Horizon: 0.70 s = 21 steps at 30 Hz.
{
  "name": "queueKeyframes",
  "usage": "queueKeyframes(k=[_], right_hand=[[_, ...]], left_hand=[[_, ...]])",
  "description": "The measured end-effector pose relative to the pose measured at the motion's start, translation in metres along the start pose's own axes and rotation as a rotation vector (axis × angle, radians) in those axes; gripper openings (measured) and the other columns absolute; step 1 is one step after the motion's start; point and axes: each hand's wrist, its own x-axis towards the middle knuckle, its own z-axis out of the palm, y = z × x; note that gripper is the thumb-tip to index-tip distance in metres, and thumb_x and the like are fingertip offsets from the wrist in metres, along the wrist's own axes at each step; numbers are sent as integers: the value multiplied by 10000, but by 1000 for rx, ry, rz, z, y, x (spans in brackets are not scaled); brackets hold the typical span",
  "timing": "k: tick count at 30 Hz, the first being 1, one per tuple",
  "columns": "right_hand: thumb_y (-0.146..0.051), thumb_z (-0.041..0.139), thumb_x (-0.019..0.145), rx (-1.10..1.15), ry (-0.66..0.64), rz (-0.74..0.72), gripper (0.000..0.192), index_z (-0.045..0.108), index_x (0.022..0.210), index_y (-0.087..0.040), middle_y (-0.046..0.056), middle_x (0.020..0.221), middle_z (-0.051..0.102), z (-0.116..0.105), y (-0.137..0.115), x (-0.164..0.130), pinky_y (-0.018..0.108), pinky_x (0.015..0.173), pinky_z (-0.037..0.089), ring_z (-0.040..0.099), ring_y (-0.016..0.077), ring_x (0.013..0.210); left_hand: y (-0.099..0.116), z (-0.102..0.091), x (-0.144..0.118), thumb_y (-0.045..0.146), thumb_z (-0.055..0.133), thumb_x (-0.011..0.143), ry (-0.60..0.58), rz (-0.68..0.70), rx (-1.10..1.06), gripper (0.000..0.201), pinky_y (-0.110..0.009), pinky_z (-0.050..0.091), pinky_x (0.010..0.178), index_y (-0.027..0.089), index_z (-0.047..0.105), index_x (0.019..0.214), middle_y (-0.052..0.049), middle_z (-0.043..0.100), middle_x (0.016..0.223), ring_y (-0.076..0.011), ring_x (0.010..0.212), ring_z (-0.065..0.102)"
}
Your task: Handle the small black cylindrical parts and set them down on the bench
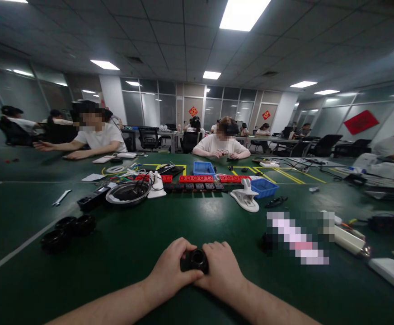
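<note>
At the bottom centre of the frame, your left hand and right hand meet over the green table, both curled around a small black round part gripped between them, its open face turned up toward you. Left of your hands, at middle left, lie black wheels; above them sit a metal bowl and a wrench. A white clamp rests right of centre beside a blue bin. Across the table, a person in white works.
</note>
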Motion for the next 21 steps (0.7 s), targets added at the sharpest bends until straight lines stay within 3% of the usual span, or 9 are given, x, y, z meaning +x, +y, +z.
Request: queueKeyframes(k=[4, 8, 10, 13, 16, 19, 21], right_hand=[[-546, 635, 553, 174, -62, -129, 533, 531, 919, -172, 51, 882, 541, -7, 11, 1, 337, 710, 335, 479, 227, 813], [-338, 692, 599, 384, -239, -332, 358, 558, 894, -186, -5, 829, 537, -13, 31, 9, 245, 681, 355, 488, 159, 782], [-323, 716, 575, 402, -249, -320, 327, 566, 828, -179, -23, 778, 525, -11, 36, 12, 218, 643, 349, 484, 137, 741], [-436, 745, 478, 336, -193, -175, 433, 553, 766, -176, -25, 738, 510, -2, 33, 12, 208, 559, 317, 460, 134, 679], [-560, 704, 439, 214, -112, -72, 515, 538, 741, -177, -11, 721, 515, 5, 24, 8, 238, 571, 304, 443, 151, 658], [-604, 664, 464, 146, -50, -77, 551, 541, 794, -180, 14, 778, 528, 1, 19, 4, 291, 656, 319, 453, 187, 724], [-583, 669, 481, 196, -96, -146, 596, 538, 907, -189, 30, 872, 524, -6, 20, 3, 303, 699, 328, 454, 205, 795]], left_hand=[[0, -5, 1, 266, 663, 623, -47, 39, -42, 307, -257, 382, 654, 205, 548, 901, 2, 521, 824, -168, 757, 480], [-1, -12, 4, 308, 638, 664, -178, 82, -112, 364, -251, 384, 659, 239, 544, 1008, 5, 525, 847, -160, 761, 488], [-1, -14, 6, 306, 641, 664, -193, 82, -120, 369, -249, 384, 661, 241, 544, 1013, 4, 518, 846, -156, 758, 486], [-2, -11, 6, 283, 654, 646, -169, 66, -110, 357, -240, 381, 649, 232, 550, 983, 9, 506, 822, -151, 740, 478], [-4, -6, 5, 282, 666, 623, -128, 30, -99, 341, -235, 386, 641, 216, 548, 936, 8, 504, 817, -150, 728, 469], [-4, -5, 3, 295, 676, 613, -104, 25, -99, 346, -247, 391, 659, 207, 545, 921, 5, 510, 830, -156, 740, 468], [-4, -6, 2, 310, 654, 644, -108, 42, -106, 344, -251, 387, 665, 218, 545, 957, 5, 514, 835, -158, 748, 471]])
